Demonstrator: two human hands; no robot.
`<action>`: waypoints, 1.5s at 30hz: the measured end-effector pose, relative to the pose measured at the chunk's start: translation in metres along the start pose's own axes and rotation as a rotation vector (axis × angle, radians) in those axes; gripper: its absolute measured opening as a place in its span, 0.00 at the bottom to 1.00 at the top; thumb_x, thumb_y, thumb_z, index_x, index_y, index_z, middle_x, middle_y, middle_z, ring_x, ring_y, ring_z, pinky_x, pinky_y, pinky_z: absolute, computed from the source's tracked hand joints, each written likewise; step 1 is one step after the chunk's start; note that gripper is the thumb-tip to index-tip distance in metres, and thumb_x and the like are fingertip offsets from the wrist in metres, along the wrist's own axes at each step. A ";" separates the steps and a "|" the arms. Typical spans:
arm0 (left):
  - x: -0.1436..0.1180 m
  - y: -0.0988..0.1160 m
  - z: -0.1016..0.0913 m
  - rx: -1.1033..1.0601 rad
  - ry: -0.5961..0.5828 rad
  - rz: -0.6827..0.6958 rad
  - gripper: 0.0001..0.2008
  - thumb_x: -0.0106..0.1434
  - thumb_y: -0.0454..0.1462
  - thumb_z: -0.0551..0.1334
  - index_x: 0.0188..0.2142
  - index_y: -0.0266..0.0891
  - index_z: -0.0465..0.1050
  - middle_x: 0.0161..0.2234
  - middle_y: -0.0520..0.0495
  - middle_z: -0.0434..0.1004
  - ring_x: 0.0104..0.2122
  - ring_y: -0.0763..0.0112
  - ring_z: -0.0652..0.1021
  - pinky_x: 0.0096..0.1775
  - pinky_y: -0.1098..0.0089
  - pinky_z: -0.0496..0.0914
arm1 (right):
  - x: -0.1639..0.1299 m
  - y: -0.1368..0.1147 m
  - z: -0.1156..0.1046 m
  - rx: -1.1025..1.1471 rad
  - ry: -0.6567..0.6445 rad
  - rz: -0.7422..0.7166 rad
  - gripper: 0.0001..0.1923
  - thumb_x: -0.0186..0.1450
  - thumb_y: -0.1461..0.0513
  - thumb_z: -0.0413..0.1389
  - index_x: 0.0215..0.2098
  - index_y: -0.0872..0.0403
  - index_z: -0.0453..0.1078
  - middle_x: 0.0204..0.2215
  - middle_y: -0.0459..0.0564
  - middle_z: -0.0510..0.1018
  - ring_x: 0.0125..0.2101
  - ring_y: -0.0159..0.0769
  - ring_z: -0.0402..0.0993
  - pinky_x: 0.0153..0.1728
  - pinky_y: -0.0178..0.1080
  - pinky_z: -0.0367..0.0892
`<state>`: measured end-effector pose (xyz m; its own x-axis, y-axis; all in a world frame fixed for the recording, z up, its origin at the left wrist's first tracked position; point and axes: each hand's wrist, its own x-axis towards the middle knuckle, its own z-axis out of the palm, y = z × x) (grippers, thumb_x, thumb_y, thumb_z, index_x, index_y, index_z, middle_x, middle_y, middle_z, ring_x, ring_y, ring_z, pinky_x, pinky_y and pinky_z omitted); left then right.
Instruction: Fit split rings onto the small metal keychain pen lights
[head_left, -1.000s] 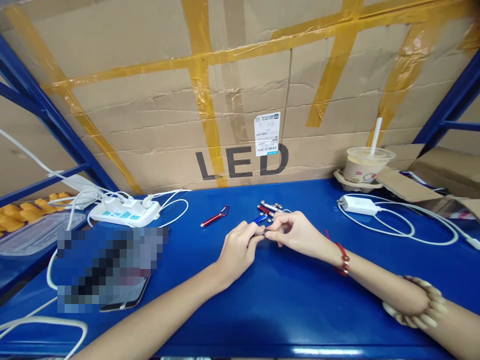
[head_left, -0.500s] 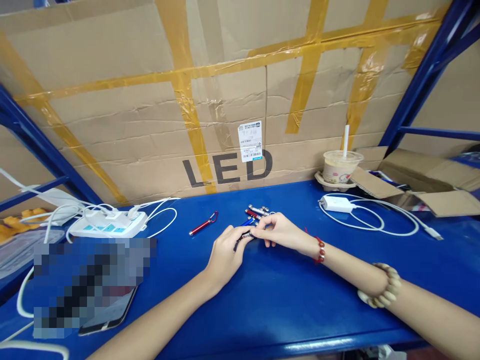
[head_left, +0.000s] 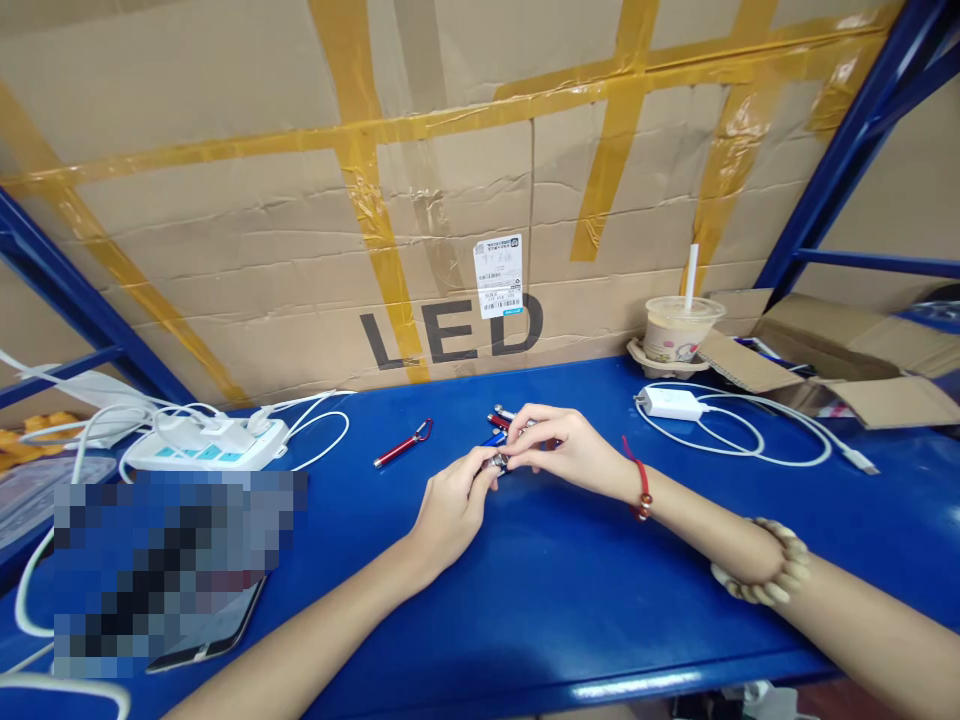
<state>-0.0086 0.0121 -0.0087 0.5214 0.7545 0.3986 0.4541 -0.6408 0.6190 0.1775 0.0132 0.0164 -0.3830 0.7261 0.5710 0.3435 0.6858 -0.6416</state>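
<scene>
Hands: the left hand (head_left: 450, 500) and the right hand (head_left: 566, 452) are meeting at mid-bench, fingertips of both pinching a small metal-tipped keychain light (head_left: 496, 462) between them
Fingers: thumbs and forefingers are pressing together on the piece from either end; the remaining fingers are curling loosely
Where it is: the keychain light is hovering just above the blue bench (head_left: 540, 590), at the near edge of a small pile of similar lights (head_left: 508, 425) lying just behind the right hand
Left of the hands: a red pen light (head_left: 403, 444) is lying apart from the pile; further left a white power strip (head_left: 206, 445) is trailing cables
Right side: a white charger (head_left: 670, 402) with looped cable is sitting near a lidded drink cup (head_left: 679, 335) at the far edge
Risk: the grip looks slight, so the piece or a small part of it could be slipping free and rolling in among the lookalike lights, or off the near edge
Risk, elbows: the drink is standing close to charger and cables, so a wide sweep of the right arm could be tipping it over them
</scene>
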 end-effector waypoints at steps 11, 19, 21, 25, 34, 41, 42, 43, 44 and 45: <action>-0.005 -0.005 0.001 -0.030 -0.021 0.080 0.05 0.64 0.34 0.49 0.33 0.40 0.61 0.31 0.50 0.71 0.34 0.71 0.74 0.35 0.74 0.64 | -0.005 0.003 0.012 0.150 -0.038 0.190 0.13 0.52 0.55 0.61 0.18 0.56 0.71 0.25 0.47 0.69 0.22 0.26 0.66 0.21 0.30 0.64; -0.004 -0.006 0.002 0.010 0.074 0.134 0.06 0.63 0.35 0.51 0.31 0.40 0.64 0.29 0.50 0.70 0.30 0.72 0.72 0.33 0.75 0.65 | -0.004 0.006 0.013 -0.009 -0.011 0.139 0.14 0.53 0.54 0.60 0.20 0.56 0.71 0.24 0.46 0.71 0.25 0.29 0.68 0.30 0.35 0.64; -0.004 -0.006 0.002 0.011 0.082 0.132 0.06 0.63 0.35 0.51 0.31 0.40 0.64 0.28 0.50 0.70 0.29 0.73 0.72 0.33 0.75 0.65 | -0.004 0.005 0.013 0.001 0.000 0.141 0.14 0.52 0.54 0.61 0.20 0.56 0.71 0.24 0.46 0.71 0.25 0.29 0.68 0.30 0.35 0.64; -0.003 -0.006 0.004 -0.015 0.080 0.062 0.08 0.63 0.38 0.51 0.31 0.39 0.64 0.28 0.51 0.70 0.27 0.73 0.72 0.31 0.75 0.64 | -0.003 0.002 0.013 0.198 -0.018 0.214 0.16 0.51 0.52 0.61 0.22 0.58 0.69 0.25 0.47 0.70 0.18 0.26 0.67 0.21 0.32 0.64; 0.000 0.005 0.003 -0.056 0.005 -0.057 0.10 0.64 0.43 0.48 0.32 0.41 0.60 0.32 0.49 0.74 0.34 0.68 0.75 0.37 0.70 0.66 | -0.002 0.006 0.015 0.370 -0.034 0.353 0.20 0.50 0.49 0.59 0.23 0.59 0.66 0.21 0.48 0.75 0.15 0.24 0.66 0.15 0.27 0.58; 0.001 0.006 0.005 0.048 -0.007 -0.043 0.09 0.65 0.42 0.47 0.34 0.42 0.60 0.30 0.50 0.72 0.31 0.70 0.74 0.36 0.71 0.65 | -0.001 0.009 0.010 0.276 -0.071 0.398 0.20 0.50 0.49 0.59 0.24 0.60 0.70 0.18 0.47 0.74 0.14 0.23 0.66 0.13 0.25 0.55; 0.001 0.005 0.005 0.070 0.001 -0.047 0.10 0.65 0.42 0.46 0.33 0.41 0.59 0.30 0.50 0.72 0.31 0.70 0.73 0.36 0.71 0.65 | -0.001 0.008 0.010 0.280 -0.075 0.408 0.20 0.50 0.49 0.58 0.25 0.60 0.70 0.18 0.46 0.73 0.14 0.23 0.66 0.12 0.24 0.55; 0.001 0.005 0.006 0.093 0.011 -0.052 0.10 0.65 0.43 0.46 0.33 0.41 0.59 0.30 0.50 0.72 0.31 0.70 0.73 0.35 0.71 0.65 | -0.002 0.007 0.011 0.289 -0.079 0.421 0.20 0.51 0.49 0.58 0.25 0.60 0.70 0.18 0.46 0.73 0.14 0.23 0.66 0.12 0.24 0.55; 0.000 0.006 0.006 0.119 0.020 -0.055 0.10 0.65 0.43 0.46 0.32 0.41 0.59 0.30 0.50 0.71 0.31 0.70 0.73 0.35 0.71 0.65 | -0.002 0.005 0.012 0.303 -0.082 0.435 0.20 0.51 0.49 0.58 0.26 0.60 0.69 0.19 0.46 0.73 0.14 0.23 0.66 0.11 0.24 0.55; 0.000 0.007 0.006 0.146 0.028 -0.055 0.10 0.65 0.42 0.46 0.32 0.41 0.59 0.30 0.50 0.71 0.31 0.70 0.73 0.35 0.71 0.65 | -0.003 0.004 0.014 0.324 -0.083 0.451 0.20 0.51 0.49 0.58 0.28 0.59 0.68 0.21 0.46 0.74 0.14 0.23 0.67 0.11 0.24 0.56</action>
<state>-0.0011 0.0067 -0.0088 0.4731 0.7917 0.3866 0.5832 -0.6103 0.5361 0.1681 0.0135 0.0053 -0.3304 0.9284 0.1700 0.2127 0.2487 -0.9450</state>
